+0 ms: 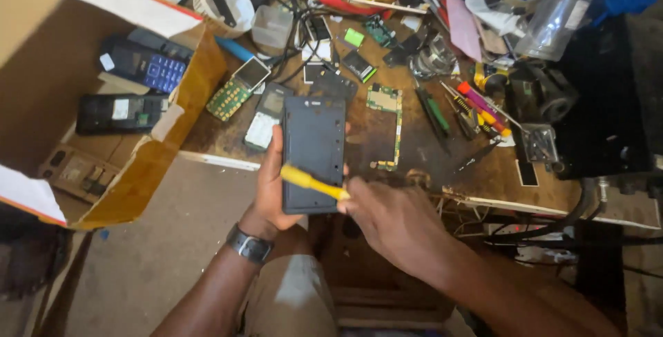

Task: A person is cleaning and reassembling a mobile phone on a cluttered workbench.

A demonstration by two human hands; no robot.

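Cardboard box lies open on its side well left of the phone, its flaps splayed, so the old handsets inside rest flat on its lower wall. Between box and phone, on the scuffed wooden bench, sit two keypad handsets with pale screens. The left hand, a dark watch at its wrist, wraps around the phone's left edge and back, fingers curled behind, thumb along the side; held this way, the flat dark rectangular slab stands upright off the bench's near edge and faces the person. Across the lower part of the phone lies a yellow tool, a slim smooth plastic rod, pinched at its right end by the right hand, fingers closed about it; its tip reaches toward the phone's left edge, seemingly to work at the seam. Just right of the phone lies a bare green circuit board, long and thin. Farther right is a loose scatter of screwdrivers with bright plastic handles, lying within the right hand's reach.
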